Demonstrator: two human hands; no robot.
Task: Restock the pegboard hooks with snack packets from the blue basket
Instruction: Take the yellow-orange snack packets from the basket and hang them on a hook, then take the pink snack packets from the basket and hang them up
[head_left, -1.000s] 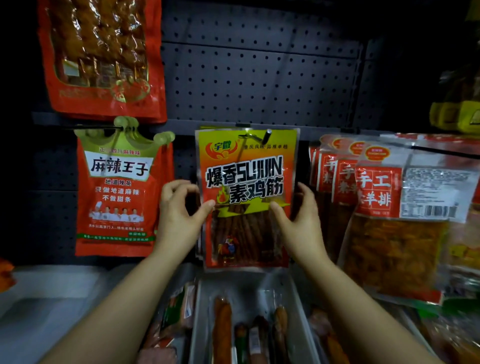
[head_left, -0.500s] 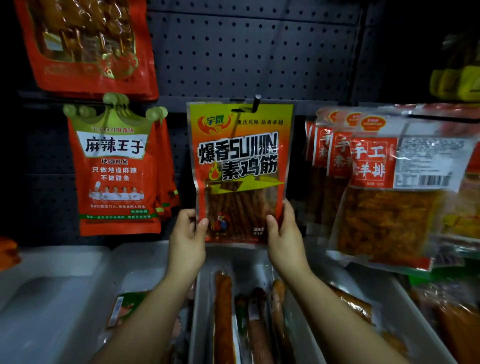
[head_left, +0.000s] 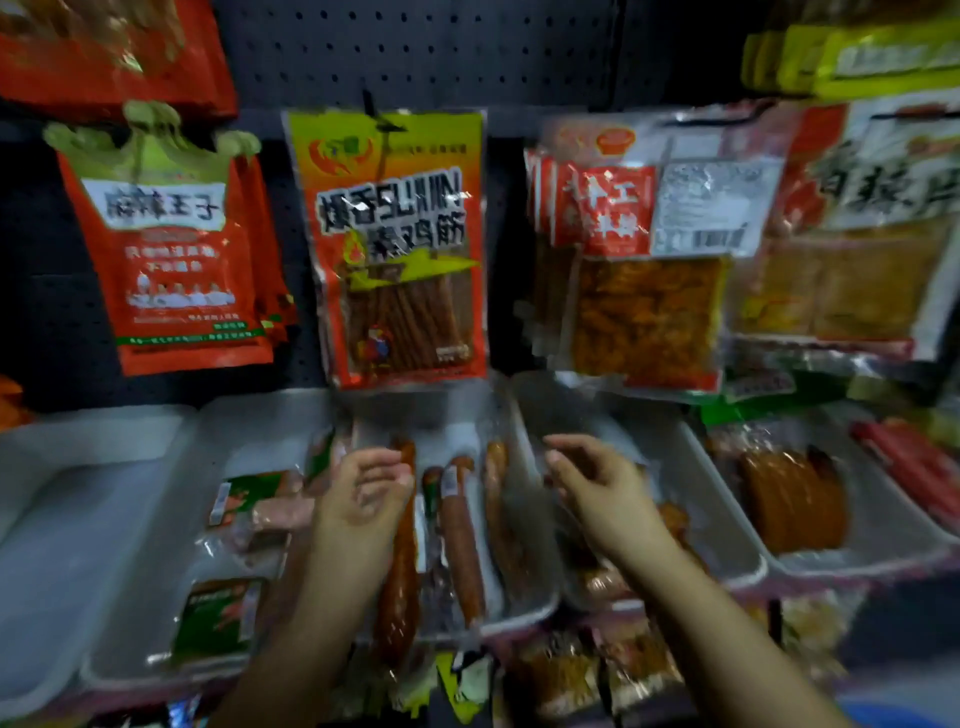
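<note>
Both hands, the left hand (head_left: 363, 488) and right hand (head_left: 597, 483), hung loose and empty below the pegboard's hooked snack packet (head_left: 397, 244); it looked light, floppy, slick, best pinched at its top edge.

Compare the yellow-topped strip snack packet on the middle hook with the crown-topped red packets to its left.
The yellow-topped packet has a straight top edge; the crown-topped packets have a green scalloped crown. The yellow-topped one shows brown strips through a clear window; the crown-topped ones are opaque. The first seems to hang alone, the others stacked. Both hang on the pegboard, untouched by either hand.
</note>
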